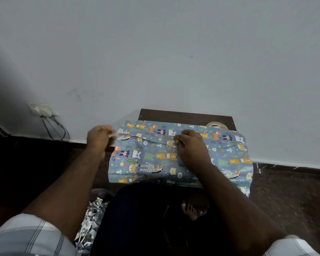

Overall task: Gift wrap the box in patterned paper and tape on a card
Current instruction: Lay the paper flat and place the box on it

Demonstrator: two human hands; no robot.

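Closing the paper seam over the box – tape comes next.

The right hand (pixel 189 147) pinches the overlapping edge of the animal-print wrapping paper (pixel 174 159) on the small dark table (pixel 185 115); the box is hidden under it. The blurred left hand (pixel 100 136), left of the paper, seems to pinch a clear tape strip. The tape roll (pixel 216 125) lies behind the paper. No writing is readable.

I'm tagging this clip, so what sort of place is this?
Probably a room at home: a small dark wooden table against a plain pale wall, a white wall socket with cables near dark flooring.
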